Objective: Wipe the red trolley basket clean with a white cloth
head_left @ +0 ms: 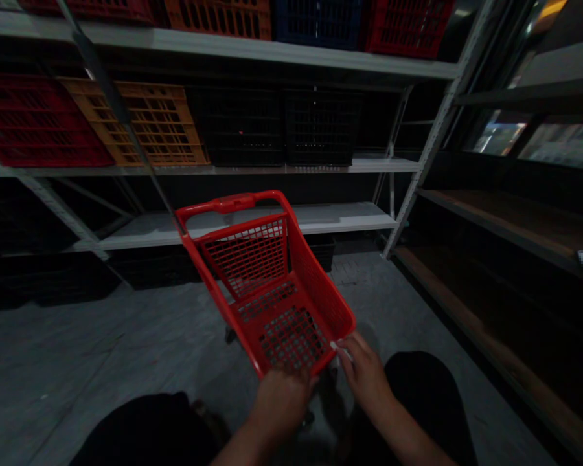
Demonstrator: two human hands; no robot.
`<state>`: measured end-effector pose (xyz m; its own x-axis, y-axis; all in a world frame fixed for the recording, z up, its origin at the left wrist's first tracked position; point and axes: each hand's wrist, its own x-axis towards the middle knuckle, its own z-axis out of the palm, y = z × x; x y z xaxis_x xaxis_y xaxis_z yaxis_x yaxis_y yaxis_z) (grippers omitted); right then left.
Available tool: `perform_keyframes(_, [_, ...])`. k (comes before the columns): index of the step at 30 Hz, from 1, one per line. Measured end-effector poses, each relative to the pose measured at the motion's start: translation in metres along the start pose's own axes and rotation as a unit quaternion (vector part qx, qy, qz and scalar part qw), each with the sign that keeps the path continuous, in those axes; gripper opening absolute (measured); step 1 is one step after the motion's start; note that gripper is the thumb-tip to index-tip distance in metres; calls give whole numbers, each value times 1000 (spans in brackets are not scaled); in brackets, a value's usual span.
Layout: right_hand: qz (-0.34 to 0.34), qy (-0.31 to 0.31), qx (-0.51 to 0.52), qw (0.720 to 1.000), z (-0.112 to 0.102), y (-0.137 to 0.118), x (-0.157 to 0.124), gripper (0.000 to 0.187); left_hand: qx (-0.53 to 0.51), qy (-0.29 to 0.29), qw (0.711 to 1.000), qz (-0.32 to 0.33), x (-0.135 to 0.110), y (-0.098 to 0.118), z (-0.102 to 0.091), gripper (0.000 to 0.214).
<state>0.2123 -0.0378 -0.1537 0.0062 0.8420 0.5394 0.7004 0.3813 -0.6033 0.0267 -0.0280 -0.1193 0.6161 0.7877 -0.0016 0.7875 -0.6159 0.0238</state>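
Note:
A red plastic shopping basket stands tilted on the grey floor in front of me, its handle end pointing away and its mesh inside bare. My left hand is curled over the basket's near rim. My right hand touches the near right corner with pinched fingers that hold a small white thing I cannot make out. Small wheels show under the basket. My dark-clothed knees are at the bottom of the view.
Metal shelving runs across the back with red, orange and black crates on it. A second rack with wooden boards lines the right side. A thin dark pole slants down at the upper left.

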Motion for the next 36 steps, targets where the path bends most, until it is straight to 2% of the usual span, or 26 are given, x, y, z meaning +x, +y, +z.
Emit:
perform_keyframes(5, [33,41,-50,997,-19,20,20,17,2,-3,1000,15,-3,-8,-2,32])
perform_keyframes(7, [38,47,-52,997,-20,20,20,16,5,-2,1000,18,-4,-11,-1,31])
perform_keyframes(14, [5,-29,19,999,2,-14,-7,17,19,7,999,33,-12,-21,-1,29])
perform_keyframes(21, [38,17,-16,999,-17,3,11,19,25,15,998,54,-16,-28,0,29])
perform_keyframes(29, [13,-53,21,998,-10,-14,-11,20,38,19,996,77,-28,-38,6,28])
perform_keyframes(36, [29,-12,2,1000,-28,11,20,18,49,21,992,117,-32,-48,7,28])
